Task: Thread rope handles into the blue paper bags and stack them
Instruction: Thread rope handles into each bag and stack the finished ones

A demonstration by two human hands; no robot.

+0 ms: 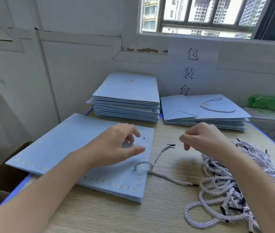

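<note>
Left grip (116, 145) spread above bag (82, 153) on bench (116, 216); right grip (200, 140) loosely curled, empty. Pinch rope (157, 158) by black tip, feed through open hole (144, 138), bag pressed flat.

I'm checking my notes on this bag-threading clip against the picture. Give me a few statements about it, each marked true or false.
1. A pale twisted rope handle lies across the near edge of the flat blue paper bag in front. True.
2. The left hand grips a rope. False: it hovers open over the bag.
3. The loose pile of rope handles lies on the right of the wooden table. True.
4. The top bag of the right rear stack has no handle. False: a rope loop shows on it.
5. The right hand rests on the left rear stack. False: it is above the table.
</note>
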